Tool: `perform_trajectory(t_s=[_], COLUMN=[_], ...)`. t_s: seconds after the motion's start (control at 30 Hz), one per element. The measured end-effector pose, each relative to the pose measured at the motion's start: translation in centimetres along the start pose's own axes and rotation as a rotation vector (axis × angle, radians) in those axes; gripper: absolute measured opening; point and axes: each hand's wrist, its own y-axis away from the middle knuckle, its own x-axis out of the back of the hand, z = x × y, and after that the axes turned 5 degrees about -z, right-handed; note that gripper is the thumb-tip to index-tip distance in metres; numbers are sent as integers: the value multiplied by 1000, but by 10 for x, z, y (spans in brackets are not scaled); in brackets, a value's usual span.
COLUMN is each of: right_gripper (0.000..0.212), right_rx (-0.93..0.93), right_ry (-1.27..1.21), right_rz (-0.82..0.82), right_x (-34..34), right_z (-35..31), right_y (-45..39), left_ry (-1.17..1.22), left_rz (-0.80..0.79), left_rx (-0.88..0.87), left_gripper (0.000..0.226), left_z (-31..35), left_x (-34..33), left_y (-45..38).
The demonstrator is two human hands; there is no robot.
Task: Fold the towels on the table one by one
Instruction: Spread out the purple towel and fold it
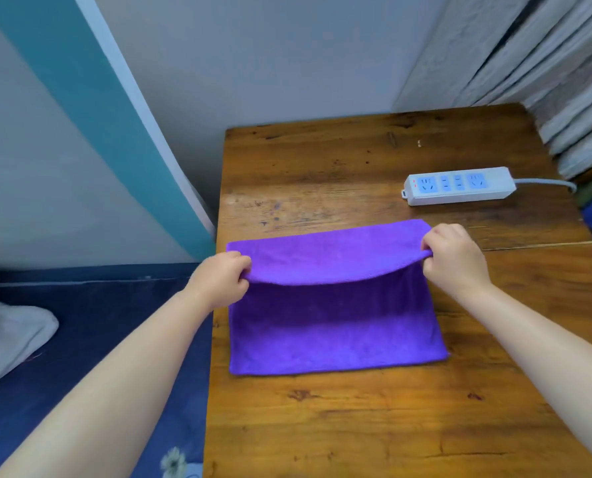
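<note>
Both hands (pixel 218 281) pinch purple towel (pixel 336 332)

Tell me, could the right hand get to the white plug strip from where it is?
Probably yes: only bare table lies between the right hand and the plug strip, but it is pinching the purple towel.

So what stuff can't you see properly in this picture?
- Head view: the fingertips of the left hand and right hand are tucked under the lifted edge of the purple fleece towel.
- The wooden table under the towel is covered.
- The white power strip has a cable that runs off the right edge.
- The grey cloth on the blue bed is cut off at the left.
</note>
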Motion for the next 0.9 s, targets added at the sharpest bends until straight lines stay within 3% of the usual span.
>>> perform_trajectory(t_s=[0.07,0.13,0.33,0.57,0.8,0.9], right_gripper=[14,21,31,37,35,31], right_rx=[37,105,188,226,249,280], right_ry=[8,43,139,183,212,207], right_rz=[-6,-33,-121,-125,-65,-27], right_x=[1,2,5,-12,-30,-33], right_z=[2,4,10,13,21,25], right_y=[14,27,60,88,98,104], left_ry=[-42,-78,-214,-337,-388,-450], left_rz=[-207,-313,-390,-257,-181,-149], left_rx=[-11,-17,-31,-47,-49,-62], left_gripper=[30,32,32,32,1,16], left_z=[2,5,14,26,25,25], left_x=[-1,-2,-12,-44,-66,-72], left_y=[6,13,31,53,65,68])
